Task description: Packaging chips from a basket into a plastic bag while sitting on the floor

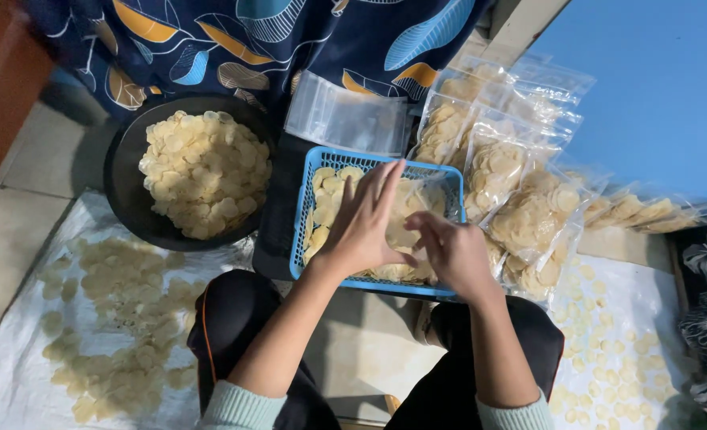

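Head view: forearms bare, pale green cuffs pushed back at the elbows, both reaching forward over black-clad knees to a blue basket (299,231) on the floor. Left hand (363,223) flat, fingers spread and pointing away, palm down on a clear plastic bag (405,227) of pale round crackers inside the basket. Right hand (449,251) curled just right of the left, fingertips pinching the bag's edge. Left of the basket, a black pan (126,195) heaped with crackers. Right of the basket, filled bags (521,211) stacked. Beyond the basket, empty clear bags (345,119).
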